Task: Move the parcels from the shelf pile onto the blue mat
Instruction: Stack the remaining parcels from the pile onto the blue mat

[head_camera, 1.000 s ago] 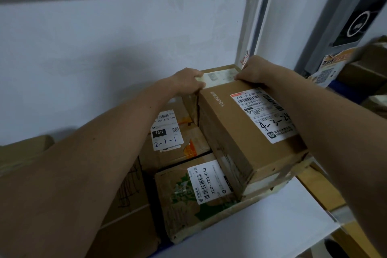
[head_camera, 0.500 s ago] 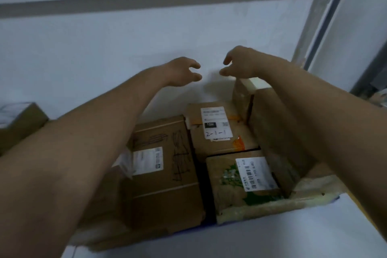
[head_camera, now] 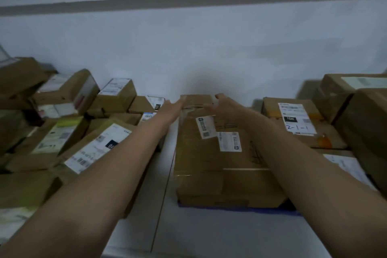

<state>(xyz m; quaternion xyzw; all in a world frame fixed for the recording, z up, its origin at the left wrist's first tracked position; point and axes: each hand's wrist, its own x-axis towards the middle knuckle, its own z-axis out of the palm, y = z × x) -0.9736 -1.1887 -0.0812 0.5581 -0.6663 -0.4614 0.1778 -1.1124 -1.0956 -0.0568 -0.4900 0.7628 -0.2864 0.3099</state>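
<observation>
Two hands, left [head_camera: 174,104] and right [head_camera: 222,104], now empty with fingers loosely spread, have let go of the tall parcel and swung left over a long parcel [head_camera: 217,153] on the blue mat [head_camera: 240,210]; the pile [head_camera: 69,132] awaits the next pick.

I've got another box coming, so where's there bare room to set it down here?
Bare shelf shows in the strip between the left parcel pile and the big centre box, and along the front edge. Left and right sides are crowded.
</observation>
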